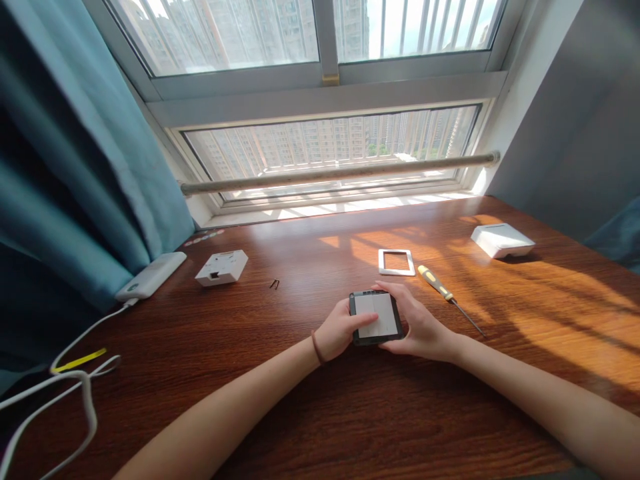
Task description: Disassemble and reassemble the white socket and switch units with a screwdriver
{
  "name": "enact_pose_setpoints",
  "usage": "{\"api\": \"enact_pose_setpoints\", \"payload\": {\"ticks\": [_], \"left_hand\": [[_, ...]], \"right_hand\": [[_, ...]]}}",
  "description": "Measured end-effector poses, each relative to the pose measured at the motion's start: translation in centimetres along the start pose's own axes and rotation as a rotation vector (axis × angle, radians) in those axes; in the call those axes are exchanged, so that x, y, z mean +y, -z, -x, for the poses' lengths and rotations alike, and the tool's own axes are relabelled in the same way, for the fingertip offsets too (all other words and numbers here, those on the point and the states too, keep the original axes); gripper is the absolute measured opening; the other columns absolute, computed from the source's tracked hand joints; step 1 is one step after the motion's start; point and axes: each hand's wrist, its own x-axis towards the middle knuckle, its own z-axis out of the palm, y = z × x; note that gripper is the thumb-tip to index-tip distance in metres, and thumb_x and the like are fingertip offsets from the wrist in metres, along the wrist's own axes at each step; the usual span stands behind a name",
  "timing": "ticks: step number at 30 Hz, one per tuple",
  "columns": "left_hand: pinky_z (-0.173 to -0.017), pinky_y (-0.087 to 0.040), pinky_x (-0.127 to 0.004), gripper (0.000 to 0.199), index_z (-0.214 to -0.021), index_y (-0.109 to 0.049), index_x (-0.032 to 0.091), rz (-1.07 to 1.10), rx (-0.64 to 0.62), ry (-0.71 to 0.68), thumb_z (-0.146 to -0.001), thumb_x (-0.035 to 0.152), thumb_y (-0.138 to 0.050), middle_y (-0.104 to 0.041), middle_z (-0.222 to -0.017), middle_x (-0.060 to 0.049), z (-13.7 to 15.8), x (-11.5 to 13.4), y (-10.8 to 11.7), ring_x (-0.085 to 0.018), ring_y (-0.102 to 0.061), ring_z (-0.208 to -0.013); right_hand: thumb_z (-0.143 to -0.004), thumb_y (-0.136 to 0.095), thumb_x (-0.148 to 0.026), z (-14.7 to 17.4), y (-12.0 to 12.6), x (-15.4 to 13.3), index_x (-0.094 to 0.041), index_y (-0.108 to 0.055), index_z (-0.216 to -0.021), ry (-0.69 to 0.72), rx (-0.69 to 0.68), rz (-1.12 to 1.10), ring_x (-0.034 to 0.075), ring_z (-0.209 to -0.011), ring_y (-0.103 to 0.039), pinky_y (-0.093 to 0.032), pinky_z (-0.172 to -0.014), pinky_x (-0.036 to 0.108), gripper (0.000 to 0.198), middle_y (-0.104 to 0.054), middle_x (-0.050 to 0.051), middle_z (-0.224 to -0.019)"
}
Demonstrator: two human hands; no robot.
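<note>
Both hands hold a wall switch (387,316) with white rocker panels in a dark square frame, low over the table's near middle. My left hand (343,328) grips its left edge, thumb lying across the white face. Around the right side curls my right hand (417,323), fingers at the top corner and thumb at the bottom corner. Just beyond lies a thin white square cover frame (397,263). To its right rests a screwdriver (437,283) with a pale yellow handle, its shaft pointing toward me. Two small screws (275,284) lie to the left.
On the wooden table (310,247), a white mounting box (221,268) stands left and another white box (503,240) far right. A white power bank (151,275) with a white cable (90,400) sits by the blue curtain (115,133). A metal rail (340,173) crosses the window.
</note>
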Motion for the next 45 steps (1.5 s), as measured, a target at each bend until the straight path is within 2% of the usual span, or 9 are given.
{"api": "enact_pose_setpoints", "payload": {"ticks": [15,22,27,29,31,34,37,40,45], "left_hand": [[-0.077,-0.046,-0.033,0.038,-0.101,-0.062,0.012,-0.004,0.002,0.008,-0.066,0.024,-0.073,-0.067,-0.093,-0.008,0.0,0.2,-0.1,-0.022,-0.060,-0.084],[-0.079,-0.045,-0.032,0.045,-0.109,-0.058,0.015,0.048,0.014,-0.038,-0.068,0.028,-0.072,-0.065,-0.103,-0.009,0.1,-0.1,-0.2,-0.022,-0.060,-0.089],[-0.072,-0.046,-0.028,0.041,-0.102,-0.060,0.013,0.063,0.097,-0.015,-0.065,0.024,-0.072,-0.067,-0.088,-0.007,0.0,0.0,-0.1,-0.019,-0.061,-0.078],[-0.067,-0.046,-0.026,0.039,-0.101,-0.060,0.012,0.095,0.125,-0.030,-0.066,0.024,-0.070,-0.067,-0.088,-0.007,0.0,0.2,0.0,-0.018,-0.061,-0.075],[-0.066,-0.048,-0.026,0.038,-0.103,-0.059,0.012,0.148,0.156,-0.033,-0.068,0.024,-0.068,-0.067,-0.093,-0.008,-0.1,0.6,0.1,-0.018,-0.061,-0.076],[-0.070,-0.052,-0.032,0.037,-0.110,-0.057,0.014,0.244,0.205,0.042,-0.076,0.029,-0.061,-0.065,-0.103,-0.009,-0.2,1.1,0.4,-0.021,-0.063,-0.083],[-0.076,-0.052,-0.043,0.041,-0.115,-0.054,0.013,0.319,0.203,0.122,-0.083,0.039,-0.051,-0.063,-0.108,-0.013,-0.3,1.5,0.7,-0.026,-0.063,-0.090],[-0.080,-0.050,-0.047,0.048,-0.120,-0.052,0.013,0.348,0.125,0.140,-0.086,0.046,-0.043,-0.063,-0.109,-0.015,-0.4,1.6,0.8,-0.029,-0.063,-0.094],[-0.080,-0.050,-0.047,0.047,-0.118,-0.055,0.012,0.387,0.087,0.141,-0.087,0.044,-0.039,-0.066,-0.105,-0.014,-0.6,1.3,1.2,-0.029,-0.063,-0.093]], "right_hand": [[-0.060,-0.073,-0.019,0.0,-0.1,0.0,-0.024,-0.025,-0.136,0.008,0.019,0.008,0.026,-0.122,-0.038,-0.034,-0.103,0.041,0.090,-0.040,0.011,-0.131],[-0.062,-0.074,-0.024,0.1,-0.2,0.2,-0.024,-0.020,-0.138,-0.037,0.053,-0.015,0.027,-0.122,-0.040,-0.033,-0.103,0.043,0.093,-0.042,0.012,-0.130],[-0.062,-0.075,-0.037,0.0,0.1,1.0,-0.021,-0.013,-0.141,-0.038,-0.012,-0.018,0.028,-0.130,-0.031,-0.029,-0.106,0.045,0.102,-0.030,0.015,-0.141],[-0.073,-0.066,-0.041,-0.3,0.9,1.9,-0.021,-0.014,-0.141,-0.019,0.017,-0.003,0.027,-0.128,-0.035,-0.031,-0.105,0.046,0.087,-0.037,0.015,-0.139],[-0.085,-0.052,-0.034,-0.6,1.8,3.3,-0.020,-0.026,-0.136,-0.035,0.096,0.124,0.026,-0.122,-0.043,-0.034,-0.102,0.047,0.059,-0.050,0.014,-0.129],[-0.085,-0.049,-0.023,-1.1,3.0,5.5,-0.016,-0.047,-0.122,-0.046,0.121,0.461,0.030,-0.123,-0.041,-0.031,-0.102,0.053,0.038,-0.055,0.016,-0.122],[-0.084,-0.046,-0.014,-1.5,3.5,7.0,-0.015,-0.057,-0.108,-0.082,0.056,0.647,0.031,-0.123,-0.041,-0.026,-0.103,0.057,0.026,-0.060,0.015,-0.114],[-0.085,-0.042,-0.010,-1.9,3.6,7.5,-0.018,-0.061,-0.093,-0.099,0.049,0.676,0.028,-0.115,-0.048,-0.025,-0.102,0.055,0.022,-0.064,0.011,-0.100],[-0.087,-0.040,-0.013,-2.4,3.4,7.4,-0.019,-0.063,-0.080,-0.046,0.045,0.649,0.023,-0.086,-0.057,-0.039,-0.091,0.043,0.025,-0.063,0.008,-0.079]]}}
